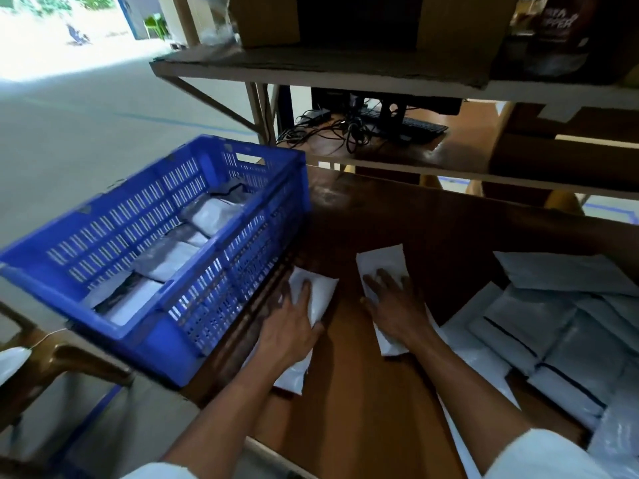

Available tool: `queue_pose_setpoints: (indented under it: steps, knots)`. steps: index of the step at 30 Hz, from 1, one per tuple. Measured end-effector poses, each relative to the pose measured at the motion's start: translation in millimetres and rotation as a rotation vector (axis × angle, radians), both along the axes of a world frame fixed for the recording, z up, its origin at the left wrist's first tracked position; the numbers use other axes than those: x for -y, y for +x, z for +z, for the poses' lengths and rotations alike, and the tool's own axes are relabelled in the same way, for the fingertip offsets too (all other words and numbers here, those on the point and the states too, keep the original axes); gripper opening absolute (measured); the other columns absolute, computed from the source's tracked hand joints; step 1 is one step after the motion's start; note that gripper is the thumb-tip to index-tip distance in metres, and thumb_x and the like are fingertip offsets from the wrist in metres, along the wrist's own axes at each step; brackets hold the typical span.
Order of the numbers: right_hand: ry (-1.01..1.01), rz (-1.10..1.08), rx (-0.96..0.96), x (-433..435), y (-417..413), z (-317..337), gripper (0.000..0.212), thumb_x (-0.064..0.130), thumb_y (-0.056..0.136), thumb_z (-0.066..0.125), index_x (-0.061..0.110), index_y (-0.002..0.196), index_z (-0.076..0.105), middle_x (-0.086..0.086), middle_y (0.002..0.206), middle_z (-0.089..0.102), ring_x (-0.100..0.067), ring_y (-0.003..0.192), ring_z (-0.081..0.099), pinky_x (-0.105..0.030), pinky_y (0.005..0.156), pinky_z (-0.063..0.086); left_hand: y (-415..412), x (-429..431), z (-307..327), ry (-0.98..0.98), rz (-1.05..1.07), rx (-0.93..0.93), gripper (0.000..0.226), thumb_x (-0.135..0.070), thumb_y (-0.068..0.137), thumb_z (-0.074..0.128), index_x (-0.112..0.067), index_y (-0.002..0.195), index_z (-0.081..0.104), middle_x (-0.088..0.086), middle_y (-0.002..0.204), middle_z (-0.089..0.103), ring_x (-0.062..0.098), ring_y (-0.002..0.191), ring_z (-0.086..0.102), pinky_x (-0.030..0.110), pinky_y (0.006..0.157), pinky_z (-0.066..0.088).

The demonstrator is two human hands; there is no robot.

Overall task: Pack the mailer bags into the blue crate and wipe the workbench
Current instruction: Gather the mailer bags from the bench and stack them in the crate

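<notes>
**Two mailers pinned flat, crate off to the left**

Both hands pressed palm-down on white mailer bags on the brown tabletop (349, 392). Left hand (294, 326) spread flat over the left mailer bag (320, 295), fingers (304, 288) extended, not curled around it. Right hand (394, 305) likewise splayed on the right mailer bag (380, 264); resting on it, no grip closed yet. Each bag long and narrow, long axis running away from the body, roughly in line with the fingers. Blue crate (221, 305) just to the left of the left fingers, nearer that hand, its wall close beside the left bag; several white and grey bags already lying inside. Further pile of mailer bags (539, 333) to the right of the right fingers, unpacked. Probable next need: a lift and carry leftward over the crate wall.
</notes>
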State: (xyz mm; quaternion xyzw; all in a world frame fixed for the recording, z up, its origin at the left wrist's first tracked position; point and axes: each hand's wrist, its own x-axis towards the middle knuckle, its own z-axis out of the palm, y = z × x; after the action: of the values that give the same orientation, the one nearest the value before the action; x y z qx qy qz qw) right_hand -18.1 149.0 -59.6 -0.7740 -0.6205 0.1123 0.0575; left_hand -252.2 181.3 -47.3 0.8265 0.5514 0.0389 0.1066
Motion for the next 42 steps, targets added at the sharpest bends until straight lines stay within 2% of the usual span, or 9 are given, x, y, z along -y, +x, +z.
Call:
queue_pose_setpoints:
  steps: [4,8,15,19,27,30,34,37,42]
  knots:
    - [0.031,0.058,-0.009,-16.8,-10.3,3.9,0.056,0.029,0.102,0.044,0.035,0.155,0.029,0.007,0.163,0.028,-0.038,0.14,0.035,-0.052,0.113,0.032,-1.6,4.8,29.2,-0.002,0.026,0.081,0.071,-0.054,0.102,0.037,-0.049,0.158,-0.006,0.016,0.169,-0.008,0.05,0.143,0.032,0.057,0.104,0.046]
    - [0.275,-0.006,-0.43,-39.5,-20.9,37.9,0.046,0.011,0.102,0.044,0.026,0.145,0.049,-0.004,0.136,0.061,-0.01,0.106,0.063,-0.012,0.087,0.045,-7.0,2.3,107.8,0.17,0.068,0.201,0.062,-0.055,0.103,0.03,-0.058,0.154,-0.005,0.005,0.17,-0.011,0.048,0.135,0.037,0.063,0.101,0.045]
    - [0.77,0.403,-0.533,-100.0,-118.8,166.6,0.055,0.003,0.097,0.05,0.023,0.148,0.047,0.007,0.137,0.05,-0.015,0.111,0.038,-0.026,0.101,0.032,-79.4,-41.5,221.9,0.516,0.315,0.189,0.062,-0.063,0.101,0.01,-0.043,0.16,0.008,0.004,0.171,-0.007,0.047,0.148,0.016,0.065,0.108,0.033]
    - [0.77,0.617,-0.416,-134.8,-187.1,190.9,0.061,0.009,0.092,0.048,0.027,0.15,0.045,0.01,0.151,0.047,-0.028,0.113,0.041,-0.04,0.104,0.038,-150.2,-75.5,199.4,0.351,0.585,0.166,0.068,-0.055,0.104,0.028,-0.041,0.16,-0.006,0.012,0.168,-0.012,0.053,0.148,0.006,0.073,0.109,0.026]
    - [0.444,0.818,-0.248,-206.7,-275.8,188.4,0.058,0.012,0.101,0.045,0.034,0.153,0.037,0.012,0.158,0.039,-0.029,0.121,0.038,-0.048,0.101,0.034,-210.5,-109.7,153.3,0.046,0.719,0.022,0.079,-0.065,0.089,0.004,-0.031,0.158,0.02,0.018,0.168,-0.006,0.063,0.142,0.005,0.079,0.106,0.023]
    - [0.296,0.871,-0.099,-230.2,-293.8,175.0,0.06,0.009,0.1,0.044,0.035,0.153,0.036,0.012,0.157,0.041,-0.031,0.12,0.04,-0.045,0.094,0.032,-213.9,-130.2,152.0,-0.062,0.677,-0.089,0.057,-0.047,0.1,0.02,-0.026,0.147,0.044,0.008,0.169,0.002,0.065,0.139,0.012,0.078,0.101,0.028]
    - [0.171,0.926,0.09,-252.9,-309.8,154.6,0.062,0.012,0.095,0.048,0.035,0.152,0.036,0.011,0.151,0.047,-0.035,0.12,0.044,-0.044,0.094,0.04,-225.5,-149.6,140.1,-0.163,0.668,-0.287,0.083,-0.053,0.074,0.016,-0.027,0.15,0.037,0.014,0.164,0.02,0.059,0.137,0.026,0.076,0.088,0.039]
    - [-0.128,1.078,0.225,-262.8,-320.4,131.2,0.054,0.026,0.101,0.049,0.027,0.153,0.036,-0.002,0.15,0.048,-0.037,0.123,0.051,-0.047,0.103,0.043,-212.9,-147.3,134.9,-0.269,0.608,-0.392,0.067,-0.053,0.095,0.021,-0.025,0.153,0.038,0.015,0.156,0.039,0.049,0.136,0.042,0.065,0.099,0.044]
    - [-0.552,1.144,0.441,-272.0,-320.0,116.0,0.077,0.017,0.096,0.06,0.035,0.159,0.018,-0.002,0.168,0.014,-0.026,0.143,0.037,-0.036,0.115,0.034,-210.0,-146.4,125.4,-0.522,0.606,-0.571,0.069,-0.066,0.093,0.048,-0.026,0.149,0.044,0.008,0.149,0.049,0.039,0.13,0.054,0.062,0.102,0.046]
